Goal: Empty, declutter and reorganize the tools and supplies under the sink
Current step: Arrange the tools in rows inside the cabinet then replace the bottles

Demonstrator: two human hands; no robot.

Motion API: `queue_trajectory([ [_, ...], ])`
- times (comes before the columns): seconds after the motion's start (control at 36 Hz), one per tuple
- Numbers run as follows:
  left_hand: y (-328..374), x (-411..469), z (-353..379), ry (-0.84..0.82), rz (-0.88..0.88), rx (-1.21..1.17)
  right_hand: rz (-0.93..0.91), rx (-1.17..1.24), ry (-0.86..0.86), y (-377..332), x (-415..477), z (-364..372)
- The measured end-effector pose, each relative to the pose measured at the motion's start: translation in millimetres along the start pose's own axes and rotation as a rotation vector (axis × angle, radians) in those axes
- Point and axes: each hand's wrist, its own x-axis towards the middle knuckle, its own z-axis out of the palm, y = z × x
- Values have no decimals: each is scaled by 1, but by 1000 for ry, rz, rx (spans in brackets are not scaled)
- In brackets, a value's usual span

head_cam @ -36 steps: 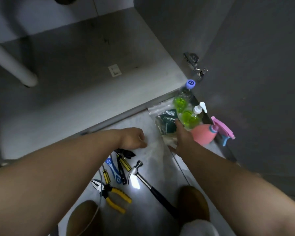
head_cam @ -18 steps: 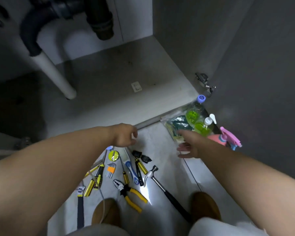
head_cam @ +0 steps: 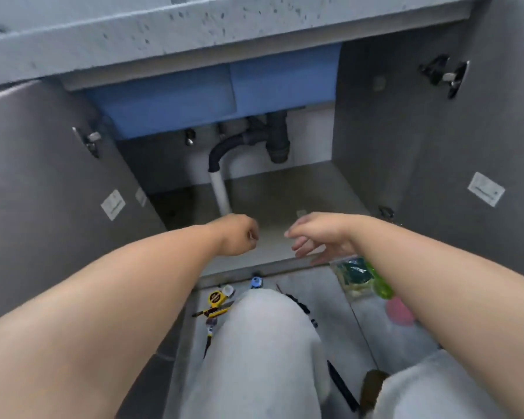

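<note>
The under-sink cabinet floor (head_cam: 300, 189) lies bare below the drain pipes (head_cam: 254, 143). My left hand (head_cam: 236, 235) hovers at the cabinet's front edge, fingers curled into a loose fist with nothing in it. My right hand (head_cam: 318, 234) hangs beside it, fingers relaxed and spread, holding nothing. On the floor in front lie tools: a yellow tape measure (head_cam: 216, 298), a yellow-handled screwdriver (head_cam: 214, 312) and a dark hammer handle (head_cam: 342, 388), partly hidden by my knee (head_cam: 263, 352). A clear bag with a green sponge (head_cam: 353, 275), a green bottle (head_cam: 381, 285) and a pink spray bottle (head_cam: 400, 311) sit under my right forearm.
Both cabinet doors stand open, the left door (head_cam: 43, 189) and the right door (head_cam: 466, 164), each with hinges. The grey countertop edge (head_cam: 194, 28) and blue sink underside (head_cam: 218, 98) overhang. A brown shoe (head_cam: 372, 388) is on the floor tile.
The view has risen and pulled back, so the whole cabinet shows. My right hand has left the bag and bottles and lifted; both hands now hover at the cabinet's front edge.
</note>
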Motion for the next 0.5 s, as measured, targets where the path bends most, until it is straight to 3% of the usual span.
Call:
queue_trajectory([
  [0.17,10,-45,-4,44,-34,-44,-18,-46,-29,3,-22,19],
  [0.31,5,-59,16,-16,-49,-65,22,-59,-20,22,-12,34],
  [0.5,-31,-26,67,-117,-72,-101,176,-325,-96,60,39,50],
])
